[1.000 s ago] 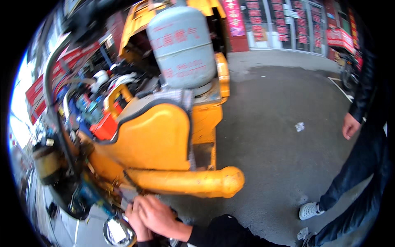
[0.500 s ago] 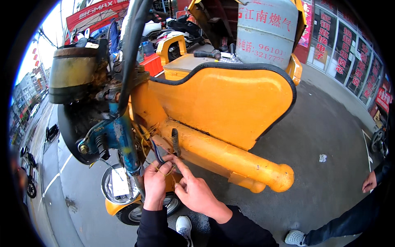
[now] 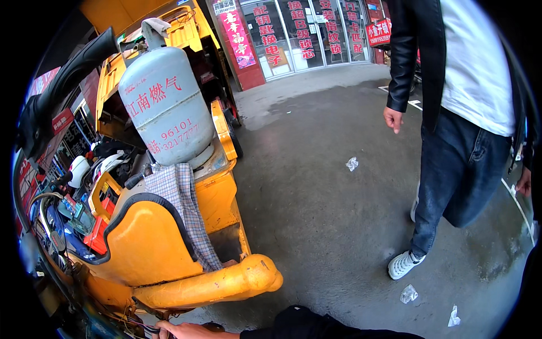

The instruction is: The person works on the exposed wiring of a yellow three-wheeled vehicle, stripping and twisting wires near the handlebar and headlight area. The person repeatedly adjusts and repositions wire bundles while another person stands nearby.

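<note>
At the lower edge, my right hand reaches in from the right, its fingertips closed at a bundle of thin wires. The lower part of that hand is cut off by the frame. The wires come out beneath the front of a yellow three-wheeled vehicle, below its curved side panel and thick rounded yellow tube. My left hand does not show. A black handlebar grip rises at the upper left.
A grey gas cylinder stands on the vehicle, with a checked cloth draped in front. To the right, a person in jeans stands on the pavement. Crumpled paper lies there. Glass shop doors are behind.
My view has swung right and up, so my hands and the wires have shifted to the lower edge and my left hand has left the picture. The person at right now shows much more.
</note>
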